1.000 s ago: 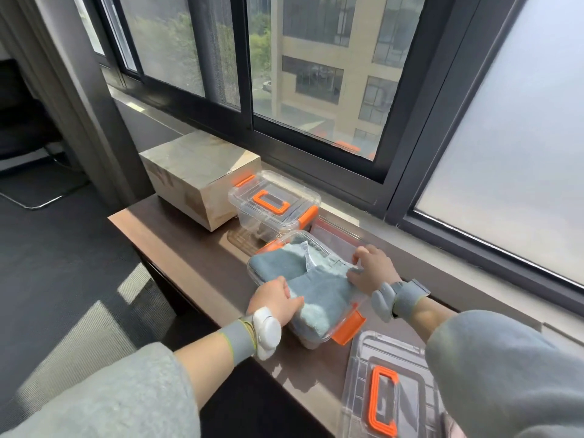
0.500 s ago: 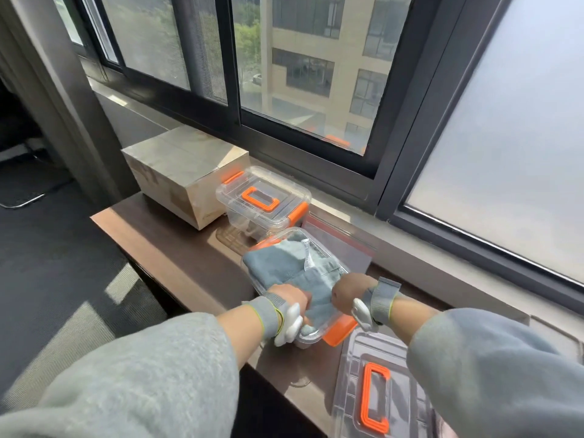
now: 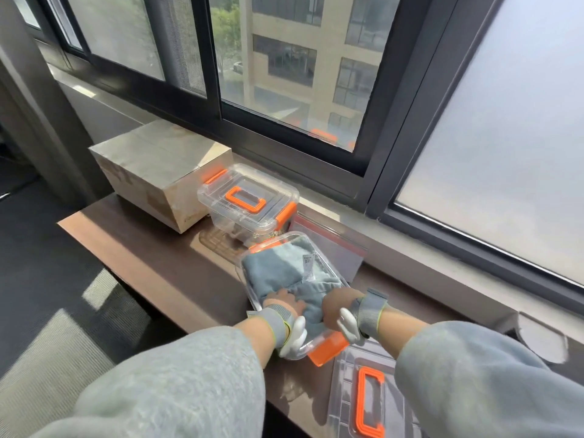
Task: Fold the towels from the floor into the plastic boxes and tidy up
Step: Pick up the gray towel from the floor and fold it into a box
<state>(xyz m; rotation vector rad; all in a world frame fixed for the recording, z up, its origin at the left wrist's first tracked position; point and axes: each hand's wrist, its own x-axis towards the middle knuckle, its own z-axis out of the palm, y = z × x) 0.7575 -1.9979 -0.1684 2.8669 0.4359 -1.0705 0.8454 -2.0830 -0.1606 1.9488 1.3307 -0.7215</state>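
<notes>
A folded grey-blue towel (image 3: 281, 270) with a white label fills an open clear plastic box (image 3: 320, 252) with orange latches on the brown ledge. My left hand (image 3: 282, 303) presses down on the towel's near end, fingers spread over the cloth. Beside it, my right hand (image 3: 338, 303) is curled into the same near end of the towel. The box's loose clear lid (image 3: 366, 396) with an orange handle lies flat to the near right. A second clear box (image 3: 249, 200) stands shut further back.
A tan cardboard box (image 3: 161, 169) stands at the ledge's (image 3: 151, 260) far left end. A clear zip bag (image 3: 331, 245) lies behind the open box. The window frame runs along the back. Dark carpet floor drops off to the left.
Both hands have slid from the middle and far side of the towel to its near end, close together. The view has shifted left and closer.
</notes>
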